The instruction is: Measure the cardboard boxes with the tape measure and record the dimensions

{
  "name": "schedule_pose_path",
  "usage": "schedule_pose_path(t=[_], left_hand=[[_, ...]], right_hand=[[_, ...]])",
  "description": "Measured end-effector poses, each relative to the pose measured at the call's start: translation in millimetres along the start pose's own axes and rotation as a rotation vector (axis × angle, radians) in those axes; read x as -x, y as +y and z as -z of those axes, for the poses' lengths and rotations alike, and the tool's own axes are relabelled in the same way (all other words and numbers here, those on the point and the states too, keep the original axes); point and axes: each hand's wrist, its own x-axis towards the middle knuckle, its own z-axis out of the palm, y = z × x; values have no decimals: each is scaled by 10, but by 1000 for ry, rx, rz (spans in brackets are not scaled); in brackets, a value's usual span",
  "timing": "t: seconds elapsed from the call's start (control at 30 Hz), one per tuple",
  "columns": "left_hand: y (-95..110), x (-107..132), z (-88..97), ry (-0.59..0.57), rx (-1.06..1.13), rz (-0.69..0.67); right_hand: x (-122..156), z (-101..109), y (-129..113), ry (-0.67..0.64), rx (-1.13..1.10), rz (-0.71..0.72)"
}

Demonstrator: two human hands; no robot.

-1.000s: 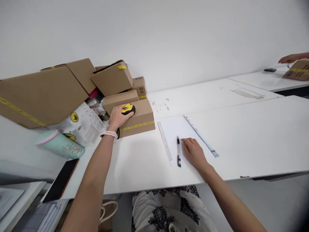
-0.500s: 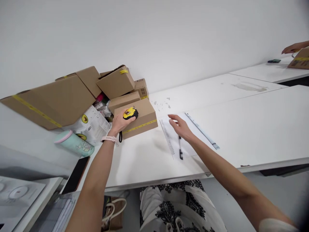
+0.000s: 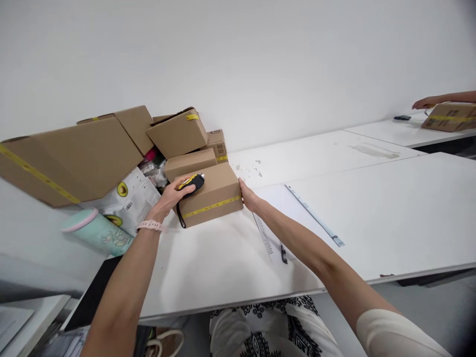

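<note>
My left hand (image 3: 171, 198) is closed around a yellow-and-black tape measure (image 3: 194, 185), its black wrist strap hanging down the front of a cardboard box. That box (image 3: 213, 201) stands on the white table with a yellow printed tape strip along its front. Against the box's right side lies my right hand (image 3: 250, 196), fingers stretched out flat and touching the cardboard. Just right of it are a sheet of white paper (image 3: 297, 218), a spiral-bound edge, a clear ruler (image 3: 315, 214) and a black pen (image 3: 283, 254), partly hidden by my forearm.
Several more cardboard boxes (image 3: 176, 131) are stacked behind and left, one large box (image 3: 70, 158) leaning by the wall. A mint tumbler (image 3: 100, 230) lies near a white avocado-print carton (image 3: 130, 198). At far right, another person's hand (image 3: 427, 102) is above a taped box (image 3: 448, 118).
My right hand has moved left from above the paper to the box's right side. The tape measure in my left hand has tilted onto its edge. The view has shifted slightly.
</note>
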Motion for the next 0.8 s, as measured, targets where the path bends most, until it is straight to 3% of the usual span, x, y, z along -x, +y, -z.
schedule_pose_path(t=[0.07,0.23,0.33,0.47,0.53,0.63,0.8], left_hand=[[9,216,46,-2,22,6],[76,1045,67,-47,-27,-13],[218,1456,-11,-30,-80,-47],[599,1698,-148,-74,-7,-136],[813,1750,-202,-133,39,-220],[1033,1846,-266,-199,2,-393],[1072,2027,-339,-163,-93,-500]], right_hand=[[298,-27,-79,-8,-27,-100],[1305,146,-205,-137,79,-141],[1684,282,-257,-56,209,-105],[1842,277,-485,102,307,106],[1885,193,-640,40,234,203],[1973,72,-805,-147,3,215],[2052,63,-818,-300,-198,74]])
